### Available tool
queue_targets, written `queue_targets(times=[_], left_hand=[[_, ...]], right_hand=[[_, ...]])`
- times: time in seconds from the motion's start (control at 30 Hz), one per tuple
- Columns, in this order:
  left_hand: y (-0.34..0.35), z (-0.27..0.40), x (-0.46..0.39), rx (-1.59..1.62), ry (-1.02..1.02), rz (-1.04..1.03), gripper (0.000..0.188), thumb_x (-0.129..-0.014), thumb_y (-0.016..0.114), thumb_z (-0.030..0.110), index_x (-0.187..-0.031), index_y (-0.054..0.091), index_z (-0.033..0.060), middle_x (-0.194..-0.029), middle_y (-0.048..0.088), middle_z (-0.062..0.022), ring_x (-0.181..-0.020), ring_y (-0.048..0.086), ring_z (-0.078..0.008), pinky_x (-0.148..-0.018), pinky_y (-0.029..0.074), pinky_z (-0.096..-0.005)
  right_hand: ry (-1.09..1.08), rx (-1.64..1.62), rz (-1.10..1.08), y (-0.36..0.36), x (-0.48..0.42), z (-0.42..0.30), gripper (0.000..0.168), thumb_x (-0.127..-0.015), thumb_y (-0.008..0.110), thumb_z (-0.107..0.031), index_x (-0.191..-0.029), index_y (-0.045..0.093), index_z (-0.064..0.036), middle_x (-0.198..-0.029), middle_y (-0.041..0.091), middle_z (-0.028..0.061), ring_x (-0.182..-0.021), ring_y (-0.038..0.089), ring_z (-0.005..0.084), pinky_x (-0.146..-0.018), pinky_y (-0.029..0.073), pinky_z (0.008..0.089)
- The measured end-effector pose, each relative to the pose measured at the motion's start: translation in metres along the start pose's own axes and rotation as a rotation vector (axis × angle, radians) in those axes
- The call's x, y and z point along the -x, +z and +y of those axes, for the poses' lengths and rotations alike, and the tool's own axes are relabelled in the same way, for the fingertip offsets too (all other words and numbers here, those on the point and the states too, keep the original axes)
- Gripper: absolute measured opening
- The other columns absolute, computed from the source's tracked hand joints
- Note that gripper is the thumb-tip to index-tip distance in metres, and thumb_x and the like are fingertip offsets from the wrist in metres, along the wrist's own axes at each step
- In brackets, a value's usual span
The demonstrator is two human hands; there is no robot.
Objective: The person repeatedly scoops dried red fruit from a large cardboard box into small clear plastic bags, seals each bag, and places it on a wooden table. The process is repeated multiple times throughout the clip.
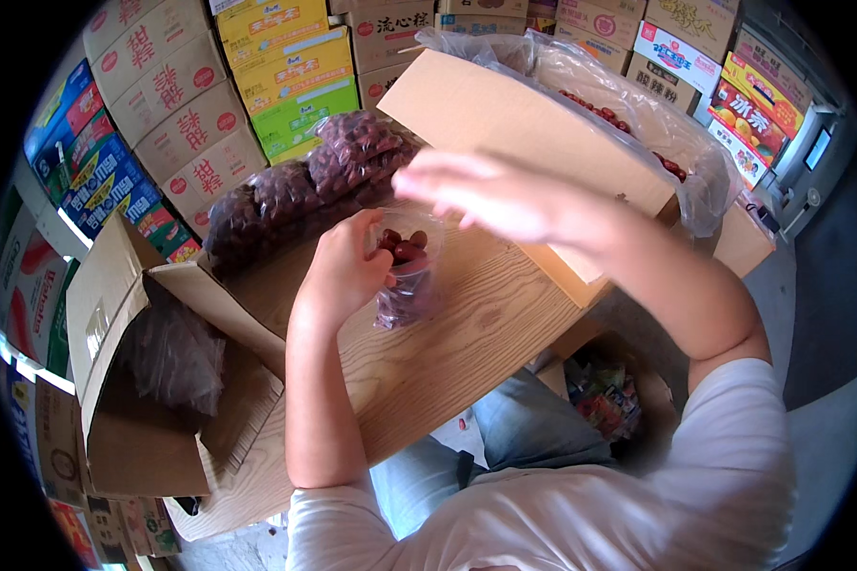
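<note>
A clear plastic bag (408,303) partly filled with dark red dates (409,251) stands on the wooden table, its mouth open. My left hand (353,264) grips the bag's rim at its left side. Above and to the right of the bag, my right hand (482,196) is raised, palm down and blurred; its underside is hidden, so whether it holds something cannot be told. Filled bags of dates (357,160) are piled at the back of the table, beyond my left hand.
A large carton (528,121) lined with clear plastic holds loose dates at the back right. An open cardboard box (107,285) with empty-looking plastic bags (178,357) lies at the left. Stacked cartons (393,36) line the back. Below right, a bin (653,400) holds wrappers.
</note>
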State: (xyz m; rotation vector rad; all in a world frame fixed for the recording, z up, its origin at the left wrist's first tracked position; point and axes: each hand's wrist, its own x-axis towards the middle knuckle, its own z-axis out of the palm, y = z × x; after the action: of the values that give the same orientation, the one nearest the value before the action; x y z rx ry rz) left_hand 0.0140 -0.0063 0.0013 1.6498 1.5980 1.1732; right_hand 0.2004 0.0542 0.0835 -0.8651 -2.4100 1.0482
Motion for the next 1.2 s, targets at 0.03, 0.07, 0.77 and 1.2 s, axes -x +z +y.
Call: queue_targets(times=[0.03,0.07,0.77,1.2], left_hand=[[-0.002,-0.003,0.001,-0.003,-0.021,0.021,0.044,-0.076,0.054,-0.003,-0.120,0.053,-0.0092,-0.090,0.067,-0.0220,-0.064,0.069,-0.0203,-0.061,0.054,-0.0318],[-0.006,-0.005,0.003,-0.033,-0.033,-0.002,0.046,-0.076,0.052,-0.004,-0.121,0.052,-0.0097,-0.093,0.066,-0.0227,-0.066,0.069,-0.0204,-0.061,0.054,-0.0322],[0.004,-0.003,0.000,0.138,-0.019,-0.163,0.052,-0.073,0.046,-0.013,-0.125,0.050,-0.0109,-0.112,0.060,-0.0140,-0.070,0.064,-0.0121,-0.066,0.052,-0.0251],[0.006,0.000,-0.003,0.022,-0.007,-0.131,0.051,-0.076,0.048,-0.011,-0.126,0.050,-0.0077,-0.114,0.060,-0.0138,-0.071,0.065,-0.0138,-0.066,0.053,-0.0259]], right_hand=[[-0.057,0.106,-0.031,-0.022,0.007,-0.009,0.061,-0.095,0.042,-0.056,-0.129,0.053,-0.008,-0.124,0.057,0.0086,-0.106,0.055,0.0193,-0.092,0.044,0.0344],[-0.113,0.068,0.050,-0.034,0.014,-0.016,0.055,-0.095,0.044,-0.053,-0.125,0.057,-0.009,-0.121,0.059,0.0056,-0.103,0.055,0.0155,-0.088,0.044,0.0294],[0.602,0.393,-0.172,-0.221,0.017,0.202,0.051,-0.090,0.055,-0.030,-0.132,0.049,-0.001,-0.125,0.059,0.0060,-0.103,0.055,0.0136,-0.090,0.045,0.0306],[0.767,0.381,-0.205,-0.220,0.021,0.197,0.057,-0.093,0.052,-0.034,-0.142,0.040,-0.007,-0.134,0.052,0.0082,-0.113,0.051,0.0153,-0.098,0.040,0.0349]])
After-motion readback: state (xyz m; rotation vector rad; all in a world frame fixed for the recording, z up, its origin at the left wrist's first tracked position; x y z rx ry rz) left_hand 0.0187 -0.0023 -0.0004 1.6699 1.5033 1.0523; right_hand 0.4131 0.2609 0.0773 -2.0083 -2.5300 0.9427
